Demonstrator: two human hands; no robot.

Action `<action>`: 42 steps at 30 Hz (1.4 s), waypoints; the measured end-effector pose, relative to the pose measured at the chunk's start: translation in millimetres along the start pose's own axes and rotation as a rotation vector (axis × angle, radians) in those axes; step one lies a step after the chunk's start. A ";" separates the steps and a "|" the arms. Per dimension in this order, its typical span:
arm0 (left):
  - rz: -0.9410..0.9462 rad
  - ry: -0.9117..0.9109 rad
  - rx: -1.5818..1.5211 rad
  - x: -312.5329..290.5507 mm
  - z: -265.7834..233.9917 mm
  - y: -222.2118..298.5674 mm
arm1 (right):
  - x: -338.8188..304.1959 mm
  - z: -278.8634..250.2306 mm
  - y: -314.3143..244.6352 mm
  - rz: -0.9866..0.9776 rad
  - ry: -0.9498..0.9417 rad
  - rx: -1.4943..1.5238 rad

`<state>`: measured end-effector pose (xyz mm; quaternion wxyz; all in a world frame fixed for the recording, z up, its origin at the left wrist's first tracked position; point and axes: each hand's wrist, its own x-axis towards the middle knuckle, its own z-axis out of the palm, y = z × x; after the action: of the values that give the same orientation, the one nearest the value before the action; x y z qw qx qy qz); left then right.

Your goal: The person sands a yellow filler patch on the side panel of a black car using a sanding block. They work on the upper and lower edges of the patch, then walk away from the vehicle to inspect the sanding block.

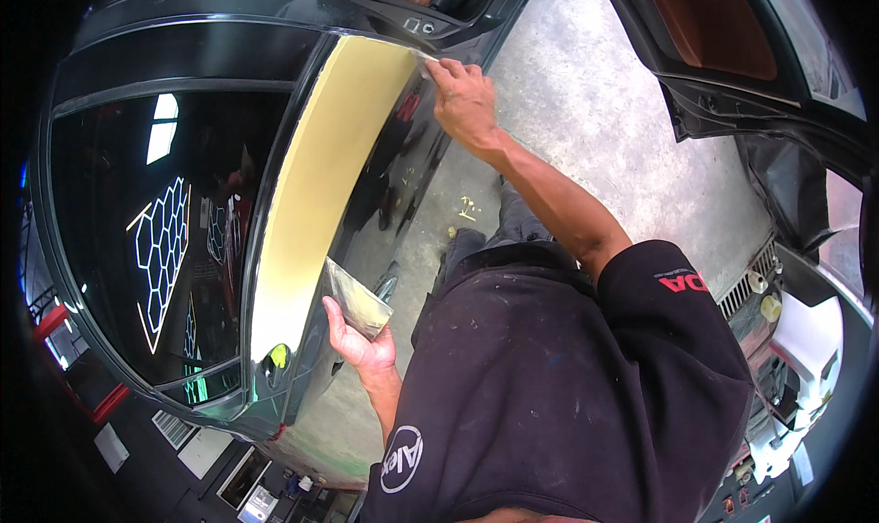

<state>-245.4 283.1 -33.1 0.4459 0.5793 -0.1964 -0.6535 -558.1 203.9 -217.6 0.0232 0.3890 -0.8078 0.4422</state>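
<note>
A broad band of smooth yellow body filler (322, 143) covers the dark car's side panel, curving along beside the window. At the band's far right end, my right hand (465, 102) grips a small thin spreader (423, 60), its edge against the panel. Lower down, my left hand (362, 345) is palm up, with thumb and fingers around a flat plate (360, 301) smeared with yellowish filler. The plate is tilted, just right of the band's lower part. My right fingers hide part of the spreader.
The car's dark window (174, 221) mirrors hexagon lights. An open door (723, 75) with brown trim stands at the upper right. Yellow crumbs (469, 207) lie on the concrete floor (586, 102). A white car part (810, 349) is at the right.
</note>
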 end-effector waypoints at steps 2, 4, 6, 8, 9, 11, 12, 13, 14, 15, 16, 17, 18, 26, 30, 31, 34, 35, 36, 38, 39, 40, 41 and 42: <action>0.000 0.020 0.003 -0.9 -0.8 -0.4 | 2.4 -3.9 -9.2 -0.024 0.014 0.004; 0.001 0.008 0.006 -1.0 -1.9 -0.5 | 5.1 -5.6 -16.8 -0.043 0.028 0.010; 0.006 0.004 0.005 0.0 -2.6 -1.4 | 8.3 -6.1 -22.9 -0.058 0.043 0.019; 0.013 0.012 0.000 1.0 -4.3 -2.8 | 12.4 -10.3 -30.9 -0.053 0.017 0.039; 0.013 0.019 -0.009 0.2 -3.2 -3.0 | 14.6 -12.6 -34.2 -0.050 0.004 0.048; 0.018 0.032 -0.030 -2.0 1.6 -3.7 | 20.4 -15.4 -38.5 -0.071 0.012 0.055; 0.020 0.027 -0.032 -2.0 1.8 -4.0 | 23.4 -16.6 -40.6 -0.082 0.016 0.058; 0.020 0.023 -0.034 -2.1 0.1 -4.5 | 25.4 -18.2 -43.8 -0.085 0.011 0.064; 0.020 0.019 -0.037 -2.3 -0.9 -4.8 | 27.6 -19.6 -47.4 -0.089 0.006 0.070; 0.020 0.019 -0.040 -2.8 -1.1 -5.0 | 29.3 -20.1 -50.3 -0.092 0.002 0.076; 0.020 0.018 -0.044 -3.0 -0.7 -5.2 | 31.4 -19.3 -51.8 -0.112 0.022 0.069; 0.020 0.017 -0.047 -3.2 -0.2 -5.4 | 34.0 -18.0 -52.8 -0.131 0.043 0.062; 0.022 0.022 -0.053 -3.6 0.5 -5.6 | 35.9 -17.6 -53.9 -0.150 0.063 0.055; 0.040 0.038 -0.073 -4.2 -3.2 -7.2 | 50.1 -25.4 -65.5 -0.201 0.038 0.030; 0.034 0.043 -0.069 -3.0 -3.2 -8.7 | 54.1 -27.0 -66.9 -0.198 0.016 0.017; 0.035 0.049 -0.065 -2.6 -4.4 -8.9 | 54.1 -29.0 -69.4 -0.201 0.039 0.042; 0.024 0.015 -0.069 0.3 -1.8 -10.7 | 58.3 -38.4 -73.9 -0.177 0.153 0.197; 0.020 -0.005 -0.072 0.8 -1.7 -11.0 | 61.2 -42.0 -69.0 -0.148 0.217 0.303; 0.001 -0.133 -0.069 8.5 -11.5 -12.2 | 63.7 -48.2 -64.0 -0.118 0.283 0.409; -0.044 -0.173 -0.043 13.0 8.1 -21.7 | 59.7 -73.0 -54.5 0.256 0.130 0.921; -0.069 -0.197 -0.019 15.9 20.5 -27.0 | 55.1 -83.5 -46.1 0.424 0.028 1.167; -0.105 -0.292 0.015 22.0 34.4 -33.7 | 49.3 -96.0 -39.0 0.467 -0.124 1.201; -0.133 -0.380 0.046 26.8 45.8 -39.9 | 40.6 -107.2 -36.9 0.508 -0.286 1.234; -0.172 -0.430 0.077 34.3 55.4 -48.8 | 32.8 -114.7 -37.6 0.548 -0.451 1.262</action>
<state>-312.1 266.5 -76.8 0.3142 0.4581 -0.2616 -0.7893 -591.7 256.5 -109.2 -0.4847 0.1935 -0.4525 0.7231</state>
